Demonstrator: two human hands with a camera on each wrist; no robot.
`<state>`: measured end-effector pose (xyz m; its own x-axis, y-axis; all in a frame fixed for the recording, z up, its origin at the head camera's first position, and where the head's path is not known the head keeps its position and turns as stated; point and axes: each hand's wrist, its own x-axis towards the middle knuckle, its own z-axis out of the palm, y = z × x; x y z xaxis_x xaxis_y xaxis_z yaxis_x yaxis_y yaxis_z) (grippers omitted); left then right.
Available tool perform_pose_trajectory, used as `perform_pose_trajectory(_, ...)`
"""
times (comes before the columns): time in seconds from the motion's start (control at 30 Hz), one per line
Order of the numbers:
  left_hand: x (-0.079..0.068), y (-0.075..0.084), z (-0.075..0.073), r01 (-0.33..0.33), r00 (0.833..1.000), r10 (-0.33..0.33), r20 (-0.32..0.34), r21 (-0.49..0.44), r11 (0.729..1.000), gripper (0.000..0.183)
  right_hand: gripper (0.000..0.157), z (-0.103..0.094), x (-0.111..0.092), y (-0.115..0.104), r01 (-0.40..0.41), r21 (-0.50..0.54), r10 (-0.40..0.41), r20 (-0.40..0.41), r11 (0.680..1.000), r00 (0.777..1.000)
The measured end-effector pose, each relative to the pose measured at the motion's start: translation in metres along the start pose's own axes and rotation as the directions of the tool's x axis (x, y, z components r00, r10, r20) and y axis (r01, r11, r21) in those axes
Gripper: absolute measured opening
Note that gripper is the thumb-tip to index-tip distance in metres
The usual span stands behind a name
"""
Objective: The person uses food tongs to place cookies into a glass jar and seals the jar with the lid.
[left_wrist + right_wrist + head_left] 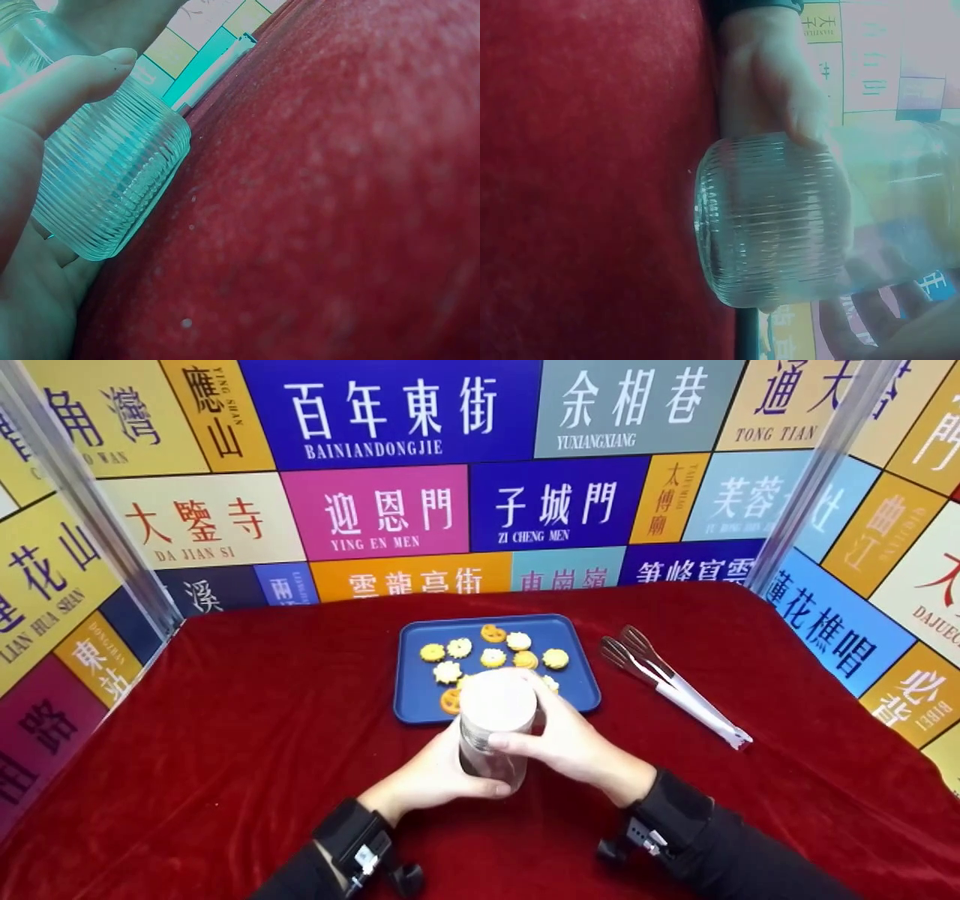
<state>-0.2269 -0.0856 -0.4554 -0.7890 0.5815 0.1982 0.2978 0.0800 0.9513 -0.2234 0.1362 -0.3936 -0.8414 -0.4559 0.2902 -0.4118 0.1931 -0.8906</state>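
Note:
A clear glass jar (491,769) with a pale round lid (499,697) stands between both hands, in front of the tray. My left hand (424,776) grips the jar's body from the left, its thumb across the near side. From the right, my right hand (574,739) holds the upper part, thumb at the lid's near edge and fingers behind it. Fine ribs cover the lower glass in the left wrist view, where the jar (120,165) shows its base close over the red cloth. The right wrist view shows the jar (772,217) lying sideways across the picture.
Beyond the jar lies a blue tray (416,682) with several cookies (555,658) and pretzels (493,633) on it; the jar overlaps its front edge. Tongs (675,686) with dark tips lie to the right. Red cloth (285,697) covers the table, and printed panels (375,510) rise behind.

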Motion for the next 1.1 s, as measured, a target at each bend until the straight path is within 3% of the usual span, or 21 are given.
perform_pose_trajectory(0.17, 0.0, -0.002, 0.0, -0.019, 1.0, 0.019, 0.008, -0.028, 0.999, 0.098, 0.074, -0.009, 0.002, -0.006, 0.026, 0.041, -0.025, -0.03, 0.999, 0.999)
perform_pose_trajectory(0.4, 0.002, -0.003, 0.0, -0.031, 1.0, 0.031, 0.004, -0.037, 0.999, 0.087, 0.071, -0.033, 0.008, -0.01, 0.044, 0.126, -0.028, -0.127, 0.991, 0.992)
perform_pose_trajectory(0.57, 0.003, -0.002, 0.0, -0.031, 0.999, 0.031, 0.01, -0.043, 0.999, 0.086, 0.076, -0.048, 0.012, -0.009, 0.048, 0.217, -0.012, -0.167, 0.975, 0.986)
perform_pose_trajectory(0.7, 0.003, -0.002, 0.0, -0.028, 1.0, 0.028, 0.006, -0.036, 0.999, 0.085, 0.084, -0.056, 0.016, -0.005, 0.037, 0.227, 0.002, -0.169, 0.973, 0.986)
perform_pose_trajectory(0.8, 0.003, -0.002, 0.0, -0.021, 1.0, 0.021, 0.002, -0.023, 1.0, 0.085, 0.088, -0.062, 0.019, 0.002, 0.013, 0.163, 0.015, -0.168, 0.987, 0.986)
perform_pose_trajectory(0.9, 0.002, -0.002, 0.0, -0.018, 1.0, 0.018, -0.003, -0.006, 1.0, 0.085, 0.089, -0.068, 0.019, 0.009, -0.021, 0.022, 0.024, -0.158, 1.0, 0.987)
perform_pose_trajectory(1.0, 0.002, -0.001, 0.0, -0.018, 1.0, 0.018, -0.005, 0.003, 1.0, 0.084, 0.09, -0.074, 0.018, 0.013, -0.043, -0.15, 0.024, -0.126, 0.988, 0.992)
perform_pose_trajectory(1.1, 0.002, -0.001, 0.0, -0.016, 1.0, 0.016, -0.006, 0.004, 1.0, 0.085, 0.09, -0.079, 0.017, 0.014, -0.047, -0.258, 0.031, -0.067, 0.965, 0.997)
